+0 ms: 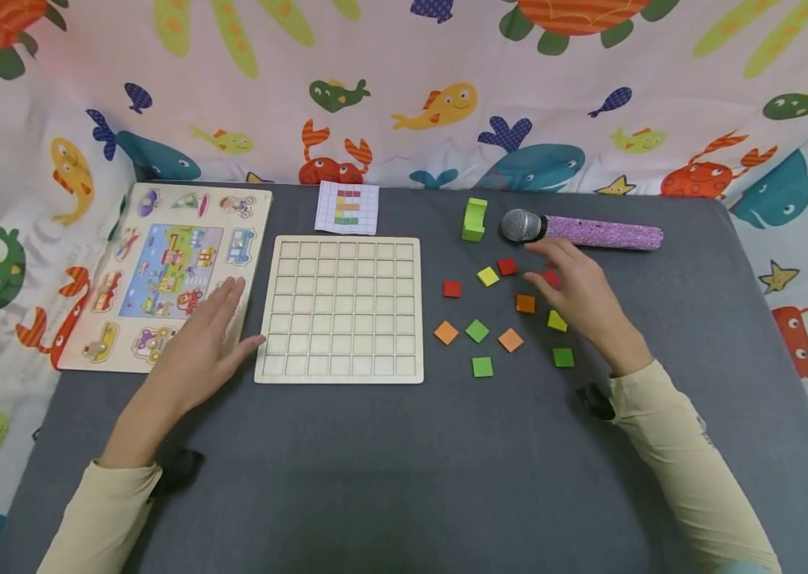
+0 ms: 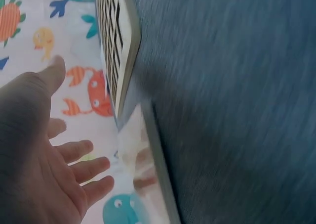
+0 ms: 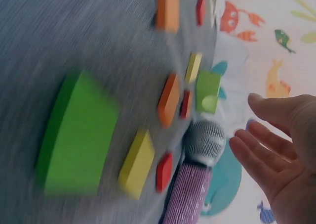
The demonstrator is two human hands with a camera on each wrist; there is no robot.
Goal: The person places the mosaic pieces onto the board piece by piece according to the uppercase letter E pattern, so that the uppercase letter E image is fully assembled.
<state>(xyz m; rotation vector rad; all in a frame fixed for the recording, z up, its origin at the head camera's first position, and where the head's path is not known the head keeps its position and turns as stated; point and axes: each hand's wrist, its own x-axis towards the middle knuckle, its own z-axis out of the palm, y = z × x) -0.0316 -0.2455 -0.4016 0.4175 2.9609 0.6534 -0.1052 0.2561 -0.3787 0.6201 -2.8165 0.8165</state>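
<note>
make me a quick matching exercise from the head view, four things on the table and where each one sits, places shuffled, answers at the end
Things
1. microphone
2. grid board
3. pattern card
4. picture board

Places in the head view
A. just above the grid board's top edge
B. immediately right of the small green stand
C. leftmost of the four
D. between the picture board and the loose tiles

Right pairs
1-B, 2-D, 3-A, 4-C
</note>
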